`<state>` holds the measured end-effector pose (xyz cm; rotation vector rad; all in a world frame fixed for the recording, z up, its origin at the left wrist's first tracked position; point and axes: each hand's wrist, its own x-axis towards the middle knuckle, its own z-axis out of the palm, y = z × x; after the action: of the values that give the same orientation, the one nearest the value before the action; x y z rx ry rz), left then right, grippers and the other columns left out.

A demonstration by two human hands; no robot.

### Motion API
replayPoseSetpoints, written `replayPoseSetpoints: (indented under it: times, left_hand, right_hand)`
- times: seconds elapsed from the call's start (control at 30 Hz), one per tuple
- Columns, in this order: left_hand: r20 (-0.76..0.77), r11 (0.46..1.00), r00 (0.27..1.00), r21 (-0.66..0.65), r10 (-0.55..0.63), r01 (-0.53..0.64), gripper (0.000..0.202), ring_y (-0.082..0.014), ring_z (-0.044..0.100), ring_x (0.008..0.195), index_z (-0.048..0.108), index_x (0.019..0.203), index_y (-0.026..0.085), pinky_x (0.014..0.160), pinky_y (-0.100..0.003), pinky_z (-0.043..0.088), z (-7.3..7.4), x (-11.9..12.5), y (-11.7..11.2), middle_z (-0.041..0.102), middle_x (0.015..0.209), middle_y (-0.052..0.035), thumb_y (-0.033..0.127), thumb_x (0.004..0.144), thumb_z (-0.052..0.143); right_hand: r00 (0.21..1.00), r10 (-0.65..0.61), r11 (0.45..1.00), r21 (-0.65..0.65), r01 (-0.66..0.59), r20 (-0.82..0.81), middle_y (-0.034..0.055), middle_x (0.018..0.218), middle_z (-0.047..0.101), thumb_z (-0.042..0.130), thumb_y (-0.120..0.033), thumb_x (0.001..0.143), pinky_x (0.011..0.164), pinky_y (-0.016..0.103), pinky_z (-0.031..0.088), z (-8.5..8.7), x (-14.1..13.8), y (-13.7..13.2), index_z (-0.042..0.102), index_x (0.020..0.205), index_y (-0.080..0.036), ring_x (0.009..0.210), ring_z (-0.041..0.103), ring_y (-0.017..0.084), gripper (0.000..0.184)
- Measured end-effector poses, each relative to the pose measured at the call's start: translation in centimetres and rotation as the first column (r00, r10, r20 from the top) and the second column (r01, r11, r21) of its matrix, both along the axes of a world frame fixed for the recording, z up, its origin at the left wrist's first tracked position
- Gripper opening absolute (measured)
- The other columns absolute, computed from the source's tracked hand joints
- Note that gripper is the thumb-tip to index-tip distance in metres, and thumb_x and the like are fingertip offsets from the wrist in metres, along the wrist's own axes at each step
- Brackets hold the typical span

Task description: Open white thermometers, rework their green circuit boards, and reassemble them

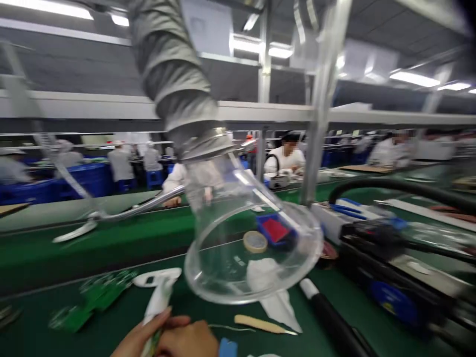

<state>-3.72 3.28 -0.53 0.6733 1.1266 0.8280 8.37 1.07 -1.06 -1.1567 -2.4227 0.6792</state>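
Observation:
At the bottom of the view my left hand (139,337) and my right hand (188,340) close together around the lower end of a white plastic hook-shaped piece (159,290). Its upper end has a slot and lies over the green bench mat (208,292). Left of it lie green circuit boards (92,297). A wood-handled craft knife (260,324) lies right of my hands, with a thin wire (230,327) between. A clear plastic extraction hood (253,248) on a grey flexible duct (171,74) hangs above the mat, with a white cloth (264,277) beneath it.
A tape roll (255,242) and a blue tray with a red pad (275,232) lie on the mat. A black tool on a black cable (386,258) sits right, beside a black handle (330,312). Co-workers in white coats (284,156) sit beyond a green conveyor (111,233).

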Motion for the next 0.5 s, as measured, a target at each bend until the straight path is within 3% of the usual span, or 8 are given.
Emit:
replayPoseSetpoints:
  times: [0.03, 0.17, 0.33, 0.5]
  left_hand:
    - [0.04, 0.998, 0.998, -0.048, -0.05, 0.051, 0.021, -0.0252, 0.064, 0.083, 0.066, 0.081, 0.009, 0.073, -0.032, 0.052, 0.3, -0.5, -0.2, 0.069, 0.087, -0.0124, 0.028, 0.072, 0.069]
    - [0.258, 0.996, 0.963, 0.038, -0.083, 0.076, 0.018, -0.0192, 0.066, 0.07, 0.06, 0.066, 0.011, 0.066, -0.026, 0.05, 0.5, -0.9, 0.2, 0.07, 0.075, -0.0107, 0.026, 0.074, 0.067]
    - [0.295, 0.998, 0.953, 0.038, -0.068, 0.059, 0.02, -0.0129, 0.06, 0.057, 0.056, 0.063, 0.011, 0.056, -0.021, 0.046, -0.4, -1.2, 0.9, 0.063, 0.06, -0.0047, 0.024, 0.076, 0.064]
    - [0.303, 0.998, 0.951, 0.028, -0.064, 0.058, 0.02, -0.0068, 0.051, 0.047, 0.054, 0.063, 0.011, 0.046, -0.018, 0.038, -1.0, -1.5, 1.0, 0.055, 0.052, 0.002, 0.022, 0.07, 0.07]
  right_hand:
    - [1.0, -0.016, 1.0, 0.003, 0.016, 0.018, 0.0055, 0.098, 0.063, 0.056, -0.03, 0.086, 0.076, 0.037, 0.051, -0.1, 0.1, 0.1, 0.059, 0.1, -0.015, 0.086, 0.061, 0.018, 0.02]
    - [0.996, -0.088, 0.994, 0.06, 0.088, -0.012, 0.002, 0.094, 0.067, 0.048, -0.025, 0.089, 0.072, 0.031, 0.048, -0.5, 0.7, 0.2, 0.06, 0.097, -0.022, 0.085, 0.064, 0.021, 0.014]
    - [0.996, -0.088, 0.991, 0.102, 0.088, -0.013, -0.0008, 0.094, 0.067, 0.045, -0.024, 0.09, 0.067, 0.025, 0.046, -0.3, 1.0, 0.2, 0.058, 0.097, -0.024, 0.081, 0.064, 0.017, 0.015]
    - [0.997, -0.078, 0.978, 0.196, 0.071, 0.028, -0.0001, 0.098, 0.066, 0.044, -0.024, 0.091, 0.069, 0.028, 0.048, -0.5, 1.0, 0.3, 0.058, 0.095, -0.023, 0.083, 0.064, 0.018, 0.015]
